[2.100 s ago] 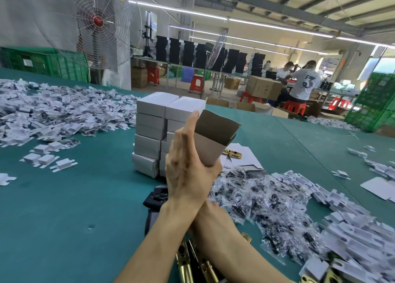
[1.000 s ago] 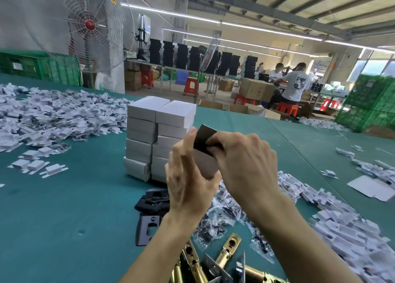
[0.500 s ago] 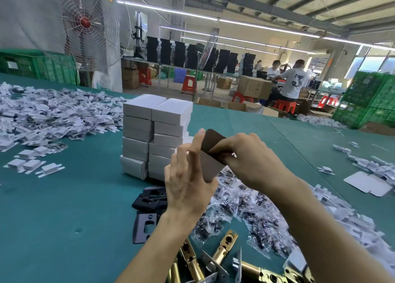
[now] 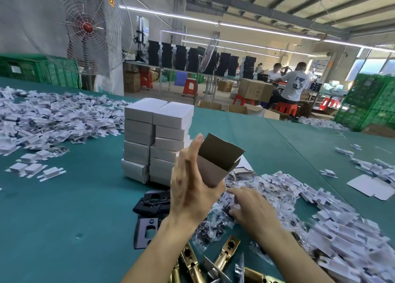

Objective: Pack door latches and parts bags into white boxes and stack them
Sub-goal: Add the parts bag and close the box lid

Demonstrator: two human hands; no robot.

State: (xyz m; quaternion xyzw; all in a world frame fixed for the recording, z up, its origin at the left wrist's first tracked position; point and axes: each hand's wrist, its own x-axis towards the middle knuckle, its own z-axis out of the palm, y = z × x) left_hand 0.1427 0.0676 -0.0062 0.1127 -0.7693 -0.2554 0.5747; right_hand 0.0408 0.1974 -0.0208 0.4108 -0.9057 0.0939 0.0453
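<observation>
One wide-angle camera rides on the person's head and faces forward and a little down over the green tabletop (image 4: 64, 229). It sits close to the hands. The left hand (image 4: 190, 193), holding an open box (image 4: 215, 165), fills the middle, the right hand (image 4: 254, 214) lies lower and to the right, and both forearms enter from the bottom edge. Just beyond the fingers (image 4: 195, 146) stands the stack of white boxes (image 4: 156, 141). Far beyond them the lens takes in the hall, with a fan (image 4: 87, 28) at upper left.
</observation>
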